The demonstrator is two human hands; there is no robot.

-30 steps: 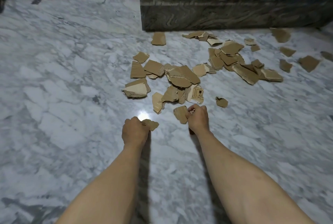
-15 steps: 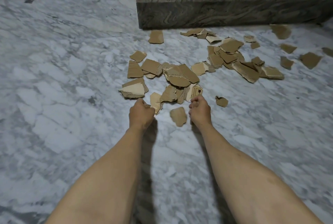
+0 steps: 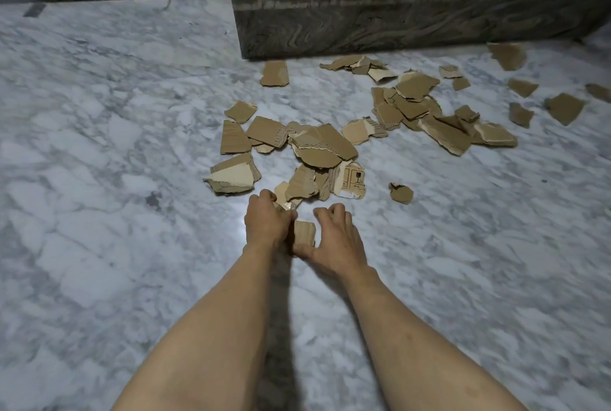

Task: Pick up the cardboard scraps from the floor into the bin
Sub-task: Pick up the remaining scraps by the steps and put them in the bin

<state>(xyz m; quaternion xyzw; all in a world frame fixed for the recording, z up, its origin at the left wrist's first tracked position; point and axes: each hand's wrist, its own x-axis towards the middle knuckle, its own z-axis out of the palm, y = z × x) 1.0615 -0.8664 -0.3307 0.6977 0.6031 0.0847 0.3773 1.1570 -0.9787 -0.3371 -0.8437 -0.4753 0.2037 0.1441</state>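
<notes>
Both hands sit close together on the white marble floor [image 3: 99,146]. Left hand [image 3: 266,224] grips small brown cardboard bits. Right hand [image 3: 334,238] pinches a small brown cardboard piece [image 3: 304,232] between them. More torn brown cardboard scraps [image 3: 324,149] lie just beyond.

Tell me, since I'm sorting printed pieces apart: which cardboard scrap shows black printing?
The pale scrap beyond the right hand; the others look plain.

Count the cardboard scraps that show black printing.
1: the printed scrap lies on the floor just beyond the right hand, black symbols facing up. Other scraps may carry print face down or lie covered in the heaps.
</notes>
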